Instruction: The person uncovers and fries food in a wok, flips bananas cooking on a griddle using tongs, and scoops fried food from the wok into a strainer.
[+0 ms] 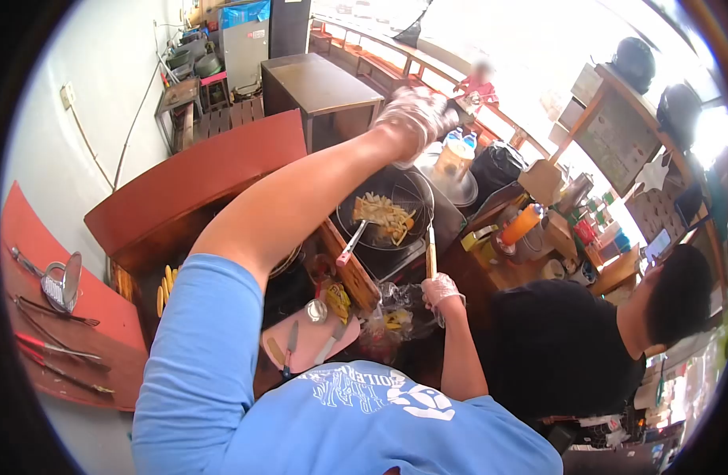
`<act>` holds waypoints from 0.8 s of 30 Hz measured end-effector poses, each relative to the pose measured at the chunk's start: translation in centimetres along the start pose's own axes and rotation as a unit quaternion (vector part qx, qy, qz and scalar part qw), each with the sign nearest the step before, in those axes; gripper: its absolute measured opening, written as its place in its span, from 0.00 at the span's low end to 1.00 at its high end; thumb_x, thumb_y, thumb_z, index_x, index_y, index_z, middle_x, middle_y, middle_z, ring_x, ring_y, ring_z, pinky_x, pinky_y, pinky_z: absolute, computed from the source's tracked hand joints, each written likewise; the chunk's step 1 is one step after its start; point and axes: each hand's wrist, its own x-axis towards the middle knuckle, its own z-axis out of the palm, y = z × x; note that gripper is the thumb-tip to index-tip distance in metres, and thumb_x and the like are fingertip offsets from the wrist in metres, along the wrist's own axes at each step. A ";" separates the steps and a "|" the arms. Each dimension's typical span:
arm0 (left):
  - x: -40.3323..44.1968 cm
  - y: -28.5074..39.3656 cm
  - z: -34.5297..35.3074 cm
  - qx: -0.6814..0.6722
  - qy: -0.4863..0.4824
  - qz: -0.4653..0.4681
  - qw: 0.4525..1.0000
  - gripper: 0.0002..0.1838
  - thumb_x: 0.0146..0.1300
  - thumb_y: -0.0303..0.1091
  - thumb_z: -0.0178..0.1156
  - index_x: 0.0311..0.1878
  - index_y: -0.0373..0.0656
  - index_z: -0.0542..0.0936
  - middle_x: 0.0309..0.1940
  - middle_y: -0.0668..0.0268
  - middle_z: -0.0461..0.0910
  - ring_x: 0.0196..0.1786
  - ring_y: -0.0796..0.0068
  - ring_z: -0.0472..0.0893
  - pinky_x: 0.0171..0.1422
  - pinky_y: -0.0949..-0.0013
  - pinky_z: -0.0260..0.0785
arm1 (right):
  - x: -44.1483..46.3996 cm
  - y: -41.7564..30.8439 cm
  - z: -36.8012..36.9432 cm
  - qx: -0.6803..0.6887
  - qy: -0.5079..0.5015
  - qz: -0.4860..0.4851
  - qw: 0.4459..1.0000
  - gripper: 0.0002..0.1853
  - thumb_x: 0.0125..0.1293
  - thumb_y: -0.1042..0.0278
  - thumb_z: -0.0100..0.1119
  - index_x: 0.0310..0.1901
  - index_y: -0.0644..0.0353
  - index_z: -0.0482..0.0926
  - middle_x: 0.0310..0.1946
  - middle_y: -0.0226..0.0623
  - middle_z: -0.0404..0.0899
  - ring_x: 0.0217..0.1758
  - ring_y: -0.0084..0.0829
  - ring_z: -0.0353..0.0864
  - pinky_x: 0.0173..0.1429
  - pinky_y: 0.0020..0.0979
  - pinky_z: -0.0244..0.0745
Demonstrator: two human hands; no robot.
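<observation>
My left hand, in a clear glove, is stretched out high above the far side of the wok; motion smears its fingers. In its own clear glove, my right hand is closed around the light handle of a wire strainer. The strainer's round basket lies over the dark wok. Golden fried pieces fill part of it. A utensil with a pink-tipped handle rests with its flat end at the food, its handle touched by neither hand.
Knives lie on a pink cutting board near my body. A person in black stands close at right. Oil bottles are beyond the wok; an orange bottle stands right. Red panels border the left.
</observation>
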 end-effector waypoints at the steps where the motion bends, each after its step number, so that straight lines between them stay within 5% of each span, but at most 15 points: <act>1: 0.4 -0.6 0.5 0.146 0.031 0.129 0.980 0.25 0.65 0.38 0.53 0.67 0.50 0.71 0.70 0.55 0.65 0.68 0.48 0.69 0.72 0.56 0.59 | -0.3 0.0 0.2 -0.001 -0.001 -0.001 1.000 0.11 0.58 0.67 0.48 0.31 0.66 0.77 0.19 0.40 0.78 0.18 0.34 0.79 0.23 0.35 0.73; 3: 0.4 -0.1 -1.0 0.168 -0.027 0.150 0.974 0.29 0.65 0.47 0.56 0.67 0.48 0.70 0.65 0.58 0.72 0.67 0.54 0.71 0.68 0.61 0.63 | -1.0 -0.8 0.1 -0.006 0.008 0.004 1.000 0.11 0.58 0.67 0.49 0.29 0.65 0.77 0.19 0.40 0.78 0.18 0.34 0.79 0.23 0.36 0.73; 4: 0.1 0.2 -1.6 -0.033 -0.027 0.000 0.999 0.31 0.63 0.53 0.58 0.66 0.47 0.71 0.58 0.58 0.77 0.62 0.57 0.75 0.65 0.63 0.66 | -0.9 -1.1 0.1 -0.007 0.009 0.002 1.000 0.11 0.58 0.67 0.49 0.29 0.65 0.77 0.19 0.40 0.78 0.18 0.34 0.79 0.23 0.36 0.73; 5: -0.2 0.8 -1.6 -0.234 -0.029 -0.148 0.960 0.34 0.62 0.58 0.59 0.64 0.46 0.72 0.52 0.58 0.81 0.58 0.61 0.79 0.61 0.65 0.68 | -1.1 -1.0 0.1 -0.010 0.012 0.003 1.000 0.11 0.58 0.67 0.48 0.28 0.65 0.77 0.18 0.40 0.78 0.18 0.34 0.79 0.23 0.36 0.73; 6: -0.1 0.6 0.6 -0.406 0.060 -0.206 0.888 0.25 0.67 0.43 0.54 0.64 0.42 0.71 0.50 0.56 0.82 0.52 0.58 0.82 0.62 0.59 0.70 | -1.2 -0.8 0.2 -0.012 0.015 0.004 1.000 0.11 0.58 0.67 0.48 0.28 0.66 0.77 0.18 0.41 0.78 0.18 0.35 0.80 0.24 0.37 0.73; 8: -0.8 -0.5 5.2 -0.397 0.036 -0.177 0.900 0.29 0.65 0.50 0.56 0.63 0.40 0.72 0.49 0.55 0.82 0.53 0.58 0.81 0.60 0.60 0.71 | -1.2 -0.6 0.1 -0.015 0.009 -0.002 1.000 0.09 0.57 0.68 0.49 0.28 0.64 0.76 0.17 0.38 0.76 0.17 0.32 0.77 0.21 0.35 0.71; 10: -4.2 0.6 8.4 -0.050 0.113 -0.075 0.989 0.26 0.69 0.50 0.52 0.58 0.37 0.76 0.50 0.55 0.81 0.53 0.59 0.80 0.60 0.60 0.71 | -1.1 -0.6 -0.1 -0.038 0.000 -0.009 0.999 0.08 0.58 0.68 0.49 0.28 0.64 0.75 0.17 0.36 0.75 0.16 0.30 0.76 0.21 0.33 0.69; 12: -9.1 1.8 12.5 0.046 0.150 0.003 0.988 0.24 0.70 0.49 0.51 0.54 0.37 0.78 0.49 0.56 0.81 0.53 0.61 0.80 0.60 0.59 0.70 | -0.1 0.3 0.1 -0.064 0.005 -0.019 0.998 0.09 0.58 0.68 0.49 0.29 0.64 0.75 0.17 0.37 0.75 0.17 0.31 0.77 0.21 0.34 0.70; 15: -17.4 6.2 11.6 -0.102 -0.081 -0.168 0.977 0.22 0.66 0.50 0.56 0.51 0.41 0.78 0.45 0.58 0.81 0.51 0.60 0.80 0.57 0.58 0.70 | 1.9 2.5 1.0 -0.134 0.021 -0.065 0.989 0.11 0.58 0.67 0.49 0.29 0.66 0.77 0.19 0.39 0.78 0.20 0.34 0.80 0.26 0.37 0.74; 19: -22.6 8.5 15.9 -0.071 -0.184 -0.273 0.941 0.20 0.62 0.50 0.60 0.46 0.43 0.78 0.43 0.58 0.82 0.49 0.59 0.81 0.53 0.58 0.72 | 1.3 2.3 1.3 -0.156 0.033 -0.065 0.985 0.14 0.58 0.66 0.48 0.28 0.67 0.80 0.22 0.45 0.81 0.22 0.38 0.83 0.31 0.38 0.77; 24: -22.3 8.9 18.6 -0.108 -0.231 -0.314 0.914 0.15 0.58 0.31 0.63 0.49 0.41 0.78 0.46 0.59 0.83 0.51 0.60 0.84 0.49 0.63 0.80 | 1.7 2.4 1.6 -0.301 -0.029 -0.105 0.947 0.14 0.59 0.67 0.49 0.30 0.69 0.80 0.22 0.44 0.81 0.22 0.36 0.82 0.31 0.37 0.79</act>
